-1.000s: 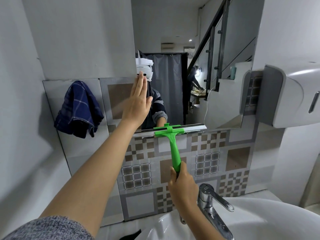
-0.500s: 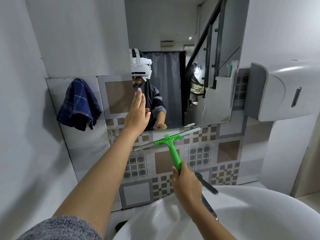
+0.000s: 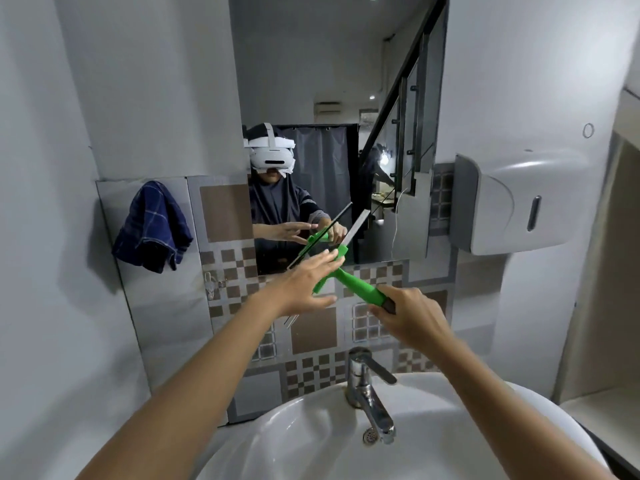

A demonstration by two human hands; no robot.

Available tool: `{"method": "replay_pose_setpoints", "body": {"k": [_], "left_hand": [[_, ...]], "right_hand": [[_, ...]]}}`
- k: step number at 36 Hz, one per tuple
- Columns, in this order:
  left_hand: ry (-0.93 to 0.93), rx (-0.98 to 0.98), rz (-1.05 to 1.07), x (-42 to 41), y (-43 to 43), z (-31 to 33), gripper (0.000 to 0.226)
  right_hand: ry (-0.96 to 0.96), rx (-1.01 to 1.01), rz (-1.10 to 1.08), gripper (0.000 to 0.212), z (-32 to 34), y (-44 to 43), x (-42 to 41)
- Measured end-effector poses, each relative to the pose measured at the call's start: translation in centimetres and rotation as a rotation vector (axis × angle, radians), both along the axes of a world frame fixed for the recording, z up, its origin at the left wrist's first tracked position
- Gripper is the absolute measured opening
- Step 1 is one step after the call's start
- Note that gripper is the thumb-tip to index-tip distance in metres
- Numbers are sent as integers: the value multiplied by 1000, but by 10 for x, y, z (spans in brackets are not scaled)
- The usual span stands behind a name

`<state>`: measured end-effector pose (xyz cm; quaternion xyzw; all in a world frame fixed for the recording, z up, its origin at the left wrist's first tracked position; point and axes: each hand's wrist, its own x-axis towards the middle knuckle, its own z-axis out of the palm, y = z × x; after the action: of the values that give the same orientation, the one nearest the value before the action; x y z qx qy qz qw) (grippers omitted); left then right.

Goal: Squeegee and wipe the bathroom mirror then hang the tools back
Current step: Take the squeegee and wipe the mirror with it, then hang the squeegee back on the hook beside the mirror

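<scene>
The squeegee [image 3: 349,284] hangs tilted in the air below the mirror [image 3: 332,98], over the sink [image 3: 485,427]. My right hand [image 3: 412,322] is closed around the handle end; my left hand [image 3: 304,282] is spread flat, fingers against the head. If I let go before the left closes, it could drop onto the tap [image 3: 369,396] and knock the blade.
</scene>
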<state>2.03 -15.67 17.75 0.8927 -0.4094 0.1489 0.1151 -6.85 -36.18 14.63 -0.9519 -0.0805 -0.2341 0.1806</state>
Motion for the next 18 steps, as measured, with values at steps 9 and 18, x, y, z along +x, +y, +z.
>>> {"method": "replay_pose_setpoints", "body": {"k": [9,18], "left_hand": [[-163,-123,-76,-21,-11,0,55],[-255,-326,-39,-36,1,-4,50]], "right_hand": [[-63,-399,141,30,70,-30,-11],[-263,-544,221,26,105,-25,-2]]}}
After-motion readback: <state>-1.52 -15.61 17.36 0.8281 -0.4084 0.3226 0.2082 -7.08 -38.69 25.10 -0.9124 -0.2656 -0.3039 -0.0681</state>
